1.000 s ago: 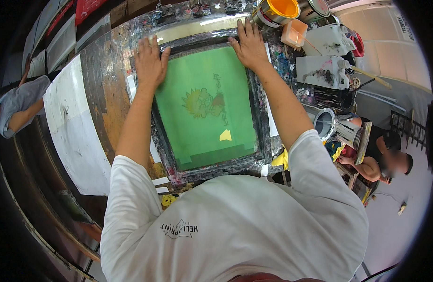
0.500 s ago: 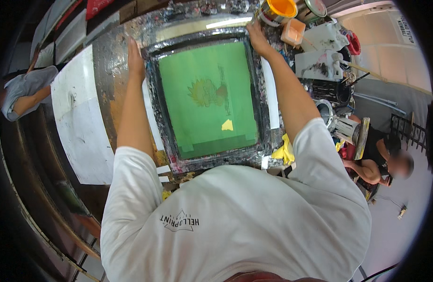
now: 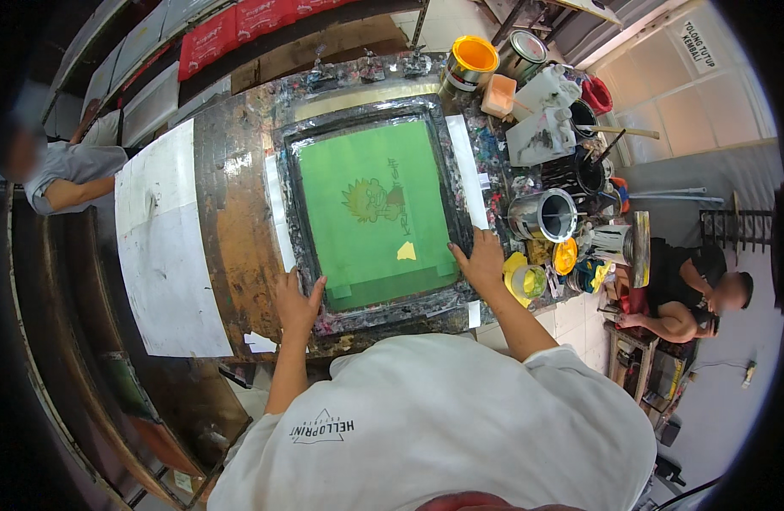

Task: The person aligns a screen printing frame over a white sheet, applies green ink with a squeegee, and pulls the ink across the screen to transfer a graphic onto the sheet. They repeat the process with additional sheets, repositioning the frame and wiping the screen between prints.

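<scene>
A screen-printing screen (image 3: pixel 377 170) lies in front of me, its green mesh bearing a spiky-haired figure and lettering. Its dark frame (image 3: pixel 291 209) is smeared with ink and partly wrapped in shiny tape. A small yellow patch (image 3: pixel 406 250) sits on the mesh toward the near right. My left hand (image 3: pixel 297 304) rests at the near left edge of the frame, thumb apart from the outstretched fingers. Across from it, my right hand (image 3: pixel 482 264) touches the near right edge, also open with the thumb on the frame. The undersides of both hands are hidden.
White sheets (image 3: pixel 166 247) cover the table's left end. Along the right stand an orange-filled can (image 3: pixel 474 55), a metal can (image 3: pixel 543 215), plastic containers (image 3: pixel 541 132) and a yellow cloth (image 3: pixel 515 277). One person (image 3: pixel 77 175) is at far left; another (image 3: pixel 677 294) sits at right.
Both hands have slid from the far end of the frame back to its near sides. The view has shifted, showing more of the shelves and the people.
</scene>
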`<state>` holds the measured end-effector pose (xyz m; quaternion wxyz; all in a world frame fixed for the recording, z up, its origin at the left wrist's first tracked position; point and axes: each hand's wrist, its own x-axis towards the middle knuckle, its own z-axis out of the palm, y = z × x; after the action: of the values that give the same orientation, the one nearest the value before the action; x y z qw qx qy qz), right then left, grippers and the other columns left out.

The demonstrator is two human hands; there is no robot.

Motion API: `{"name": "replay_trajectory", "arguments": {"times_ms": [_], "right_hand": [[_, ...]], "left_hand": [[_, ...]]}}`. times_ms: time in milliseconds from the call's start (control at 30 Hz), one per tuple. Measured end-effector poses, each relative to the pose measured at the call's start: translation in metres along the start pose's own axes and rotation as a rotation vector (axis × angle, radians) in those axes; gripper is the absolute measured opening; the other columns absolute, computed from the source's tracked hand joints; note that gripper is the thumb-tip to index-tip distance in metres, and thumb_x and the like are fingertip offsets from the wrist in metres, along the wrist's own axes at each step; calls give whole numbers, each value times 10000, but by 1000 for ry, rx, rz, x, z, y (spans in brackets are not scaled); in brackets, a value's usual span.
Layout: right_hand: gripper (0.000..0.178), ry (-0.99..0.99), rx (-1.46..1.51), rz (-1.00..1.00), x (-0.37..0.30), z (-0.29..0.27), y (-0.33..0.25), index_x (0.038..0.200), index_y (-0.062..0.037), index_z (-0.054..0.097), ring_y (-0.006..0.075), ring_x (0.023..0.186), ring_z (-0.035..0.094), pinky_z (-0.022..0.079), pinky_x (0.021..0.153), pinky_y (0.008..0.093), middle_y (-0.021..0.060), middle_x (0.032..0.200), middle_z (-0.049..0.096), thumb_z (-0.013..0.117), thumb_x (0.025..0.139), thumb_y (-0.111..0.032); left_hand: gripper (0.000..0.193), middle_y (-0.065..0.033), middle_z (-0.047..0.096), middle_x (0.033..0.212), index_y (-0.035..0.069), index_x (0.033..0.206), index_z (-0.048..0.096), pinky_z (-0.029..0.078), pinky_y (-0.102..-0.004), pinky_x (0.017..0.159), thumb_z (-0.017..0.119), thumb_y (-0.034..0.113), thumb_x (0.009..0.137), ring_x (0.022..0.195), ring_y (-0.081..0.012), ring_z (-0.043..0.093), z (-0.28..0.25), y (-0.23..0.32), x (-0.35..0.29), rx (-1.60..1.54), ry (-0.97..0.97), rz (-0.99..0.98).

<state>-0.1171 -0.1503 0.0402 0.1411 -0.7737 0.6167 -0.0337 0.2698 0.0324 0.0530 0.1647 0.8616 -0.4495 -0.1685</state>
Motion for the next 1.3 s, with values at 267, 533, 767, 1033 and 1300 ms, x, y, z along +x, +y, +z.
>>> {"name": "replay_trajectory", "arguments": {"times_ms": [267,533,767,1033,1300], "right_hand": [[444,102,2,116,7,21,-8,1097,-14,591,401,1040,670,576,832,515,192,1072,621,711,985,-426],[411,137,148,186,3,-20,-31,1167,-7,539,482,1011,684,565,861,585,277,1079,649,648,1031,-379],[483,22,305,249,4,-27,-27,1271,18,493,550,1046,678,527,906,633,363,1127,679,600,1057,-402],[460,127,344,200,27,-25,-20,1263,20,517,573,1067,651,508,933,624,376,1157,668,616,1050,-376],[479,33,365,282,78,-29,-31,1268,13,519,552,1072,662,513,922,608,355,1130,684,638,1036,-389]], "left_hand": [[591,-257,644,1191,-83,1231,682,520,-535,933,769,427,946,1093,-462,639,1,7,14,32,2,32],[580,-289,665,1270,-91,1274,684,527,-534,970,746,394,963,1150,-485,645,-10,5,12,-129,137,3],[831,-382,540,1488,-121,1528,459,460,-518,1122,742,437,983,1372,-473,563,-20,7,12,-289,-124,-58],[728,-389,416,1573,-155,1607,267,363,-492,1210,574,273,1105,1454,-502,445,10,-3,26,-338,-58,126],[719,-381,392,1589,-127,1623,272,343,-507,1222,552,296,1114,1477,-501,411,2,7,70,-344,-77,100]]}}
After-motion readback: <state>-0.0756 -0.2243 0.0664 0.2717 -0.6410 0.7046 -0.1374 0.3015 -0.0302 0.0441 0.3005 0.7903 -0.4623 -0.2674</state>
